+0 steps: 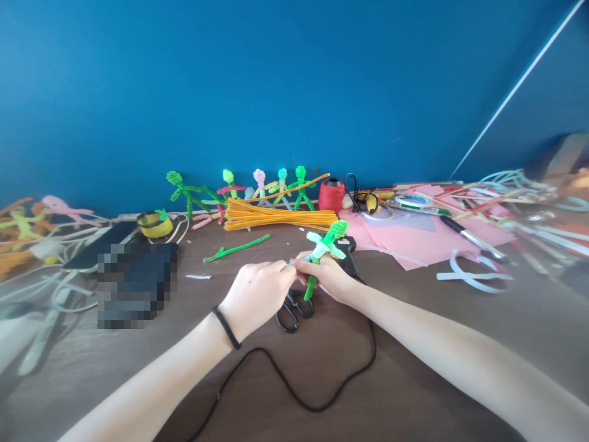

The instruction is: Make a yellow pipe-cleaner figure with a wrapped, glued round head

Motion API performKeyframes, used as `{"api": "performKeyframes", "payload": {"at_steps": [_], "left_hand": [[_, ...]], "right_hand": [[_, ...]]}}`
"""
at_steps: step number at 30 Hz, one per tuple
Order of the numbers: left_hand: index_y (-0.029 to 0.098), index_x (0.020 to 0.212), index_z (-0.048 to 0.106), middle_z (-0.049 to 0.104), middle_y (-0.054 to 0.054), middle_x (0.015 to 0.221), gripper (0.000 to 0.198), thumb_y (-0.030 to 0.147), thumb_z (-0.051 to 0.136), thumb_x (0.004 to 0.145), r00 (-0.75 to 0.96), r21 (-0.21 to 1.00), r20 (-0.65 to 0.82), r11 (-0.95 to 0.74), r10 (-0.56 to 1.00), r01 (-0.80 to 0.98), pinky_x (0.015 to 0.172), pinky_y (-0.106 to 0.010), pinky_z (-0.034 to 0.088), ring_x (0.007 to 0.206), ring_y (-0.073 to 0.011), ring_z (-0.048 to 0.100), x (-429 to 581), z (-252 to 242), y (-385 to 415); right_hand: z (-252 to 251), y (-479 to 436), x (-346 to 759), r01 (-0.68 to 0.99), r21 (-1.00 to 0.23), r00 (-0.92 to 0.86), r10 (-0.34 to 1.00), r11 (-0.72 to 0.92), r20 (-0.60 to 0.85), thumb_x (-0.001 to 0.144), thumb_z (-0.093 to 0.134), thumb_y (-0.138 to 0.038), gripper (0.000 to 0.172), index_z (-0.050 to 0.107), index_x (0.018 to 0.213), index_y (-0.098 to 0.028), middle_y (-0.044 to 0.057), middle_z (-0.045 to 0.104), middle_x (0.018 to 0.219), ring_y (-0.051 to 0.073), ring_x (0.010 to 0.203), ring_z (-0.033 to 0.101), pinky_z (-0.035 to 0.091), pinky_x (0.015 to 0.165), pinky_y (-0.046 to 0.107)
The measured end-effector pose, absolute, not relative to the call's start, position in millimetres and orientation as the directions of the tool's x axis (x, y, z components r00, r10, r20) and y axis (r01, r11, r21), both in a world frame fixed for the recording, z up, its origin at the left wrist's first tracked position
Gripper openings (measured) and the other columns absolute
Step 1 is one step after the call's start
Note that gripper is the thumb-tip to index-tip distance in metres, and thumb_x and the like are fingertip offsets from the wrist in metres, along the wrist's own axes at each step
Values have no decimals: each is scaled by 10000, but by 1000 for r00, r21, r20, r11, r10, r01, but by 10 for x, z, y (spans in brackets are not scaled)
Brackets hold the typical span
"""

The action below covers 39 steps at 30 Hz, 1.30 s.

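The green figure (324,245), one o'clock from the scissors (295,306) and pinched by the right hand (332,277), is likely light, soft and bendable, best held mid-body; what the left hand (258,288) grips cannot be told.
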<state>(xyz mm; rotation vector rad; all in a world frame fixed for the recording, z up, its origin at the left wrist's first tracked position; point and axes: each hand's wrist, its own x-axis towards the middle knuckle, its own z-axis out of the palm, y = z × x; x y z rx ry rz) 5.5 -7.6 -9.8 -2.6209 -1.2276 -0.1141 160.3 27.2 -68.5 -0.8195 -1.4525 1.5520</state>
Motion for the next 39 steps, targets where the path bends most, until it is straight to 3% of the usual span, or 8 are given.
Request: {"api": "performKeyframes", "payload": {"at_steps": [6, 12, 18, 28, 34, 39], "left_hand": [[191, 733, 595, 522, -22, 899, 261, 251, 368, 847, 581, -86, 177, -575, 795, 813, 531, -224, 356, 582, -77, 501, 51, -52, -51], [182, 696, 580, 548, 0, 705, 273, 200, 351, 844, 587, -23, 79, -587, 806, 809, 571, -226, 336, 681, -116, 539, 10, -18, 7], [184, 662, 572, 550, 3, 706, 302, 241, 343, 850, 555, 12, 81, -557, 828, 830, 570, -228, 326, 679, -116, 533, -4, 6, 23], [207, 782, 622, 540, -12, 1006, 256, 294, 391, 849, 629, -101, 196, -622, 753, 776, 586, -238, 375, 765, -120, 536, -22, -17, 9], [167, 746, 570, 544, -31, 889, 265, 334, 395, 853, 664, -168, 240, -644, 708, 747, 647, -268, 389, 765, -143, 530, -39, -9, 69], [177, 744, 548, 556, -27, 786, 237, 340, 410, 847, 628, -228, 269, -585, 731, 778, 651, -306, 356, 728, -169, 520, -55, -11, 120]], "right_hand": [[-688, 269, 1610, -198, -980, -442, 895, -33, 59, 752, 560, -381, 305, 486, 569, -149, -36, 451, 476, 63, 429, 379, 227, 409, 210], [-689, 268, 1606, -292, -946, -418, 908, -139, -4, 752, 545, -375, 285, 538, 590, -140, -13, 505, 506, 73, 460, 439, 263, 441, 208], [-692, 260, 1590, -415, -896, -305, 952, -158, -27, 707, 603, -353, 254, 527, 585, -143, -25, 512, 516, 67, 472, 452, 303, 476, 205], [-781, 302, 1596, -188, -981, -340, 934, 46, 109, 761, 547, -313, 223, 507, 612, -151, -32, 485, 530, 74, 493, 437, 305, 485, 223], [-708, 252, 1603, -97, -991, -435, 892, 94, 127, 757, 534, -265, 192, 513, 605, -150, -34, 478, 512, 82, 492, 444, 340, 517, 235], [-704, 247, 1614, -166, -986, -485, 869, 18, 98, 745, 562, -270, 181, 531, 614, -148, -32, 490, 532, 76, 488, 446, 332, 509, 229]]}}
